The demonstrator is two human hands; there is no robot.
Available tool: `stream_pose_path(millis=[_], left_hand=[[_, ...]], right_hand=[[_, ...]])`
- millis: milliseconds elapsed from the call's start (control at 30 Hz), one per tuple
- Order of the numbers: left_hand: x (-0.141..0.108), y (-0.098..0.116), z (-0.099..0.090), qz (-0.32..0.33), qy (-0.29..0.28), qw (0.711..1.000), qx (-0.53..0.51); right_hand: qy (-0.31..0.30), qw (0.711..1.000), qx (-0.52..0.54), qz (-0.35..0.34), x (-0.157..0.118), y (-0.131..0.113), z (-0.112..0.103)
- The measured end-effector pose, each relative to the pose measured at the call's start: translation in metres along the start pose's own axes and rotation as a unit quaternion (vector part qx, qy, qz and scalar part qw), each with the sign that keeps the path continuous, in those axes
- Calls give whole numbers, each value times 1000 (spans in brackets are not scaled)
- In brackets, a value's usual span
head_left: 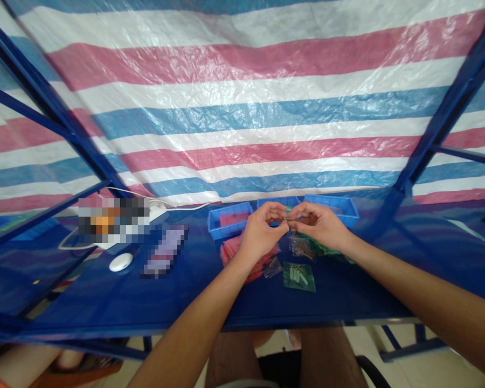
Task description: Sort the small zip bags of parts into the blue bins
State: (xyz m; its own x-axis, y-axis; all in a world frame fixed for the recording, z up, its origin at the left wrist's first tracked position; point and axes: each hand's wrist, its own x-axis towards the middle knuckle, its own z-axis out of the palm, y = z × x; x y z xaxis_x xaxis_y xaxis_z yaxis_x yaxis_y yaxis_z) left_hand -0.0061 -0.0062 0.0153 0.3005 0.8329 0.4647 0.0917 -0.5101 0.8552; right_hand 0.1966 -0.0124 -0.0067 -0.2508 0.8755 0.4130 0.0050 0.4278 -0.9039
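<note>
My left hand (pixel 262 229) and my right hand (pixel 317 223) meet fingertip to fingertip above the blue table. Both are closed in a pinch around something small between them, too tiny to make out. Below my left hand lies a pile of red plastic packets (pixel 256 269). Under my right hand are green packets (pixel 327 248), partly hidden by it. A clear bag with small brownish pieces (pixel 302 247) rests beneath the fingertips, and a smaller clear bag (pixel 272 267) is close to the red pile. Nearer to me, a green bag (pixel 299 277) holds several pale, slender pieces.
Behind my hands stand a left blue bin (pixel 216 229) with red contents, a middle blue bin (pixel 267 203) and a right blue bin (pixel 350 211). Leftward lie a white rounded case (pixel 121 262), a blurred-out flat object (pixel 165 250) and white cables (pixel 70 247). Blue frame posts flank a striped sheet (pixel 242 108).
</note>
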Motion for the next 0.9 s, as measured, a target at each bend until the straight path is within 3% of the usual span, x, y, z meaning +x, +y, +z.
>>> stream_pose_path(millis=[200, 333, 900], left_hand=[[1, 3, 0, -5, 2, 1000, -25], [0, 2, 2, 4, -4, 1000, -28], [-4, 5, 5, 40, -26, 998, 41]], right_hand=[[-28, 999, 32, 5, 0, -2, 1], [-12, 999, 48, 10, -1, -1, 5], [-25, 998, 52, 21, -1, -6, 5]])
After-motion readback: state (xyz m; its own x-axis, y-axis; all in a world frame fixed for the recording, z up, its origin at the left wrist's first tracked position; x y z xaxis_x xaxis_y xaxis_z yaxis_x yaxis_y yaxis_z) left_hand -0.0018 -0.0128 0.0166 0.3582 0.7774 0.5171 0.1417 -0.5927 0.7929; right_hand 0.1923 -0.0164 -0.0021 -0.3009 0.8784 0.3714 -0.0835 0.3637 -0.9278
